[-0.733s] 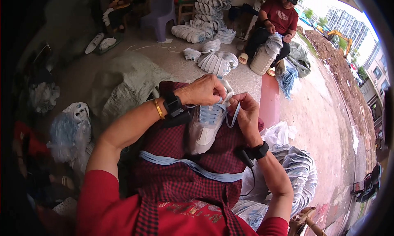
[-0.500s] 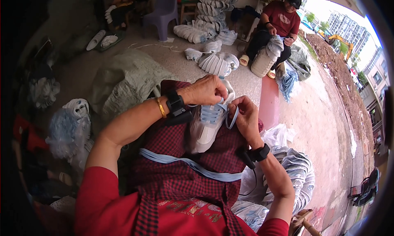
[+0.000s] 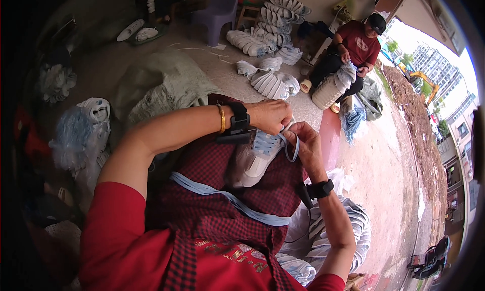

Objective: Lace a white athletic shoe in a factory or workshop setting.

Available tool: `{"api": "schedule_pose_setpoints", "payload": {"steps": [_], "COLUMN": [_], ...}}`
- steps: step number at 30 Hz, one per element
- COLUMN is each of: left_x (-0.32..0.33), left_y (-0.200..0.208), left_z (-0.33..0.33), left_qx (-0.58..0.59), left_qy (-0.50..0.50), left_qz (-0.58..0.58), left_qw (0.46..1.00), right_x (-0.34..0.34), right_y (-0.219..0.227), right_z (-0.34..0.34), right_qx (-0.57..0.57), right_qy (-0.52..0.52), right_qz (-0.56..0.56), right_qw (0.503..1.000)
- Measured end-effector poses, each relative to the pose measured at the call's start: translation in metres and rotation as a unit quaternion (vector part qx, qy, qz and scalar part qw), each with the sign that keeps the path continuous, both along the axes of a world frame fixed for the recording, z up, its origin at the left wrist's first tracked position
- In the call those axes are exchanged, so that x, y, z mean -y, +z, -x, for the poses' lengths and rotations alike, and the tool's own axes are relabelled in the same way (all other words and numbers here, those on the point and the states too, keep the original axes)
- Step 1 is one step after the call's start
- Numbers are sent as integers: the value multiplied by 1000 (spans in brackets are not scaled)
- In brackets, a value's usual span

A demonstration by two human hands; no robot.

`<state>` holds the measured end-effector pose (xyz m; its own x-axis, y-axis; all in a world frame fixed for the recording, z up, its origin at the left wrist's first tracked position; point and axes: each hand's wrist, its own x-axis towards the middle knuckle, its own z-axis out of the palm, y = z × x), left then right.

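Observation:
A white shoe upper [image 3: 251, 164] with light blue lacing rests on my lap, its toe toward me. My left hand [image 3: 272, 115] reaches over its far end, fingers closed in a pinch on the blue shoelace at the top of the lacing. On the other side, my right hand [image 3: 305, 145] also pinches the shoelace [image 3: 297, 153], and a loose loop hangs below its fingers. Both sets of fingertips nearly meet; the exact crossing of the lace is hidden between them. Across my checked apron [image 3: 177, 220] lies a bundle of blue laces [image 3: 230, 202].
Stacked white uppers [image 3: 275, 83] lie on the floor ahead. A seated co-worker [image 3: 357, 46] handles a similar piece. More uppers [image 3: 361, 230] are piled by my right arm; a plastic-wrapped bundle [image 3: 76, 139] and a grey-green sack [image 3: 172, 86] lie to the left.
My left hand has moved rightward and lower, closer to my right hand at the top of the lacing. The whole view has shifted and tilted slightly.

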<state>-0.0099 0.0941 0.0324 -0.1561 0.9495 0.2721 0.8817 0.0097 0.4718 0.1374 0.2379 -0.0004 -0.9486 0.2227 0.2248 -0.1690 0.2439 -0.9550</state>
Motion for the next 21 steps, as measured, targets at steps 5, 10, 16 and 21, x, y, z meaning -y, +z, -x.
{"api": "schedule_pose_setpoints", "payload": {"steps": [5,10,16,21], "left_x": [23,63,113,124], "left_y": [10,17,11,-9], "left_z": [21,39,16,14], "left_qx": [-259,-266,51,367], "left_qy": [113,193,166,56], "left_qz": [-79,-84,-240,-257], "left_qw": [956,941,955,892], "right_x": [5,7,-7,-10], "right_y": [1,0,16,53], "right_z": [-9,-9,-25,-12], "right_qx": [50,31,47,-10], "right_qy": [-10,-15,47,-16], "right_qz": [-50,-69,-25,-199], "right_qw": [997,997,997,980]}}
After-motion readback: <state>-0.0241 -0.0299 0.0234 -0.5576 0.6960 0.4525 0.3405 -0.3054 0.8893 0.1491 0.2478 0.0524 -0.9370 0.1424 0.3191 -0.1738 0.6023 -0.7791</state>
